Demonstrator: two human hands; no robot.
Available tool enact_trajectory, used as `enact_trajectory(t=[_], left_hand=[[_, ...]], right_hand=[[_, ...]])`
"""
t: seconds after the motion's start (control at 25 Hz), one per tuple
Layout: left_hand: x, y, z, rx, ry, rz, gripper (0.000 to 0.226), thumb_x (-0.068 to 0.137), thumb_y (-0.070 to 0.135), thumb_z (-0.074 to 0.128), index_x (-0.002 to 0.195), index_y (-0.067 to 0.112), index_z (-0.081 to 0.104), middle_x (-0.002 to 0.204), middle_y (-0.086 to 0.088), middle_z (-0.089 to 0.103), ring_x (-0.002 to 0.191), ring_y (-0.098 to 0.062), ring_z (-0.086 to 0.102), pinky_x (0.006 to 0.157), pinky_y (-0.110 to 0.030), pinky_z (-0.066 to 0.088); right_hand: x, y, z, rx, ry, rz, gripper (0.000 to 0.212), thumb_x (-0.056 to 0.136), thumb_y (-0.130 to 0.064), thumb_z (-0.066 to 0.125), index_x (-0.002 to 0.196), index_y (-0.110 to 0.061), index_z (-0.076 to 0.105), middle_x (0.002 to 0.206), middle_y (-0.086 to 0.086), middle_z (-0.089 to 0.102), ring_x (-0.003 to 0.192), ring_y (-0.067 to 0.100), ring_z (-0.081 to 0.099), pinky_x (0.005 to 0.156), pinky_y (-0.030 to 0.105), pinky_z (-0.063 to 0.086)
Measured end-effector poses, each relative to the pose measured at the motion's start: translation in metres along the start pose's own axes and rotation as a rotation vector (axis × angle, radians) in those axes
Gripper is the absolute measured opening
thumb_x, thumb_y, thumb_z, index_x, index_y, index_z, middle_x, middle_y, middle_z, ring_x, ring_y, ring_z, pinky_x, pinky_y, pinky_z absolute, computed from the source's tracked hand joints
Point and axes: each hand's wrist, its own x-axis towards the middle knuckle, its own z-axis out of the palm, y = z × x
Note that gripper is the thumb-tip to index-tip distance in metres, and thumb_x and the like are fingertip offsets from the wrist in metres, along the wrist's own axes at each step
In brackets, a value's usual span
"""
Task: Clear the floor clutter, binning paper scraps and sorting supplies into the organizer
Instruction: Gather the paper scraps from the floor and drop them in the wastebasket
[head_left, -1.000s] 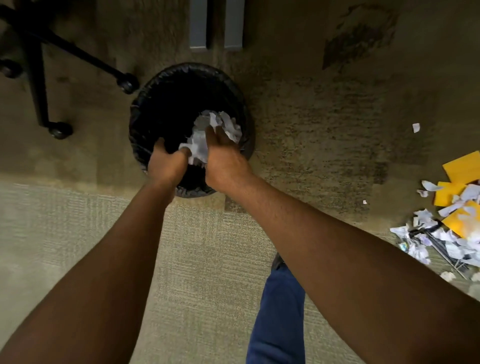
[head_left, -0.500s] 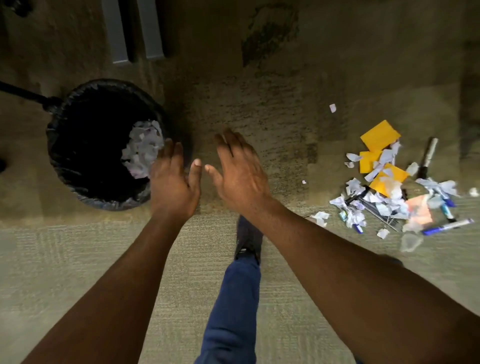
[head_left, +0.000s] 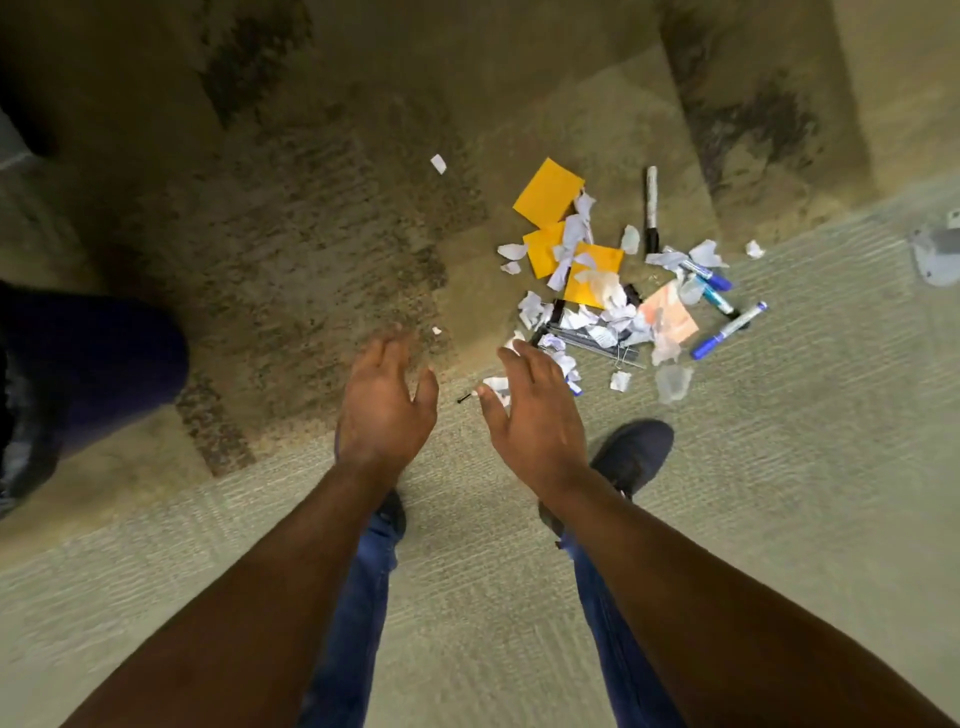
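Note:
A heap of torn white paper scraps (head_left: 597, 317) lies on the carpet right of centre, mixed with yellow sticky notes (head_left: 548, 192), an orange note (head_left: 670, 317), blue markers (head_left: 730, 330) and a black marker (head_left: 651, 208). My left hand (head_left: 384, 410) and my right hand (head_left: 535, 415) hover side by side above the floor, both empty with fingers spread. My right hand is just short of the heap's near-left edge, over a small scrap (head_left: 496, 387). The black bin (head_left: 78, 374) shows only as a dark blurred shape at the left edge.
A lone scrap (head_left: 439, 163) lies farther back on the carpet. My dark shoes (head_left: 634, 454) and blue jeans stand below the hands. A grey object (head_left: 935, 254) sits at the right edge. A small black clip (head_left: 464, 398) lies between the hands.
Both hands let the scraps drop into the bin, then opened and swung right. The view turned from the bin to the clutter heap, which is now just ahead of my right hand.

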Motion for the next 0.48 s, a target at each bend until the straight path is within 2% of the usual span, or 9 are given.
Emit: enact_trajectory(t=[0.16, 0.32, 0.48], left_hand=[[0.010, 0.002, 0.083, 0.068, -0.155, 0.011, 0.055, 0.088, 0.033, 0.062, 0.136, 0.010, 0.049, 0.141, -0.013, 0.046, 0.128, -0.031, 0.045, 0.104, -0.035, 0.037], [0.033, -0.026, 0.162, 0.190, -0.359, 0.060, 0.068, 0.079, 0.036, 0.071, 0.139, 0.017, 0.044, 0.138, -0.009, 0.043, 0.123, -0.028, 0.047, 0.101, -0.037, 0.044], [0.048, -0.055, 0.223, 0.291, -0.457, 0.076, 0.073, 0.070, 0.037, 0.080, 0.134, 0.029, 0.045, 0.134, -0.008, 0.037, 0.119, -0.029, 0.043, 0.093, -0.040, 0.048]], right_hand=[[-0.003, 0.088, 0.026, 0.019, -0.114, 0.130, 0.051, 0.093, -0.035, 0.053, 0.137, -0.013, 0.041, 0.137, 0.010, 0.045, 0.123, 0.029, 0.044, 0.097, 0.041, 0.044], [0.009, 0.161, 0.071, -0.015, -0.286, 0.205, 0.064, 0.088, -0.033, 0.062, 0.142, -0.017, 0.031, 0.146, 0.010, 0.033, 0.129, 0.031, 0.039, 0.099, 0.043, 0.042], [0.035, 0.198, 0.113, -0.038, -0.255, 0.196, 0.070, 0.084, -0.037, 0.068, 0.140, -0.016, 0.031, 0.145, 0.010, 0.032, 0.127, 0.030, 0.040, 0.099, 0.043, 0.044]])
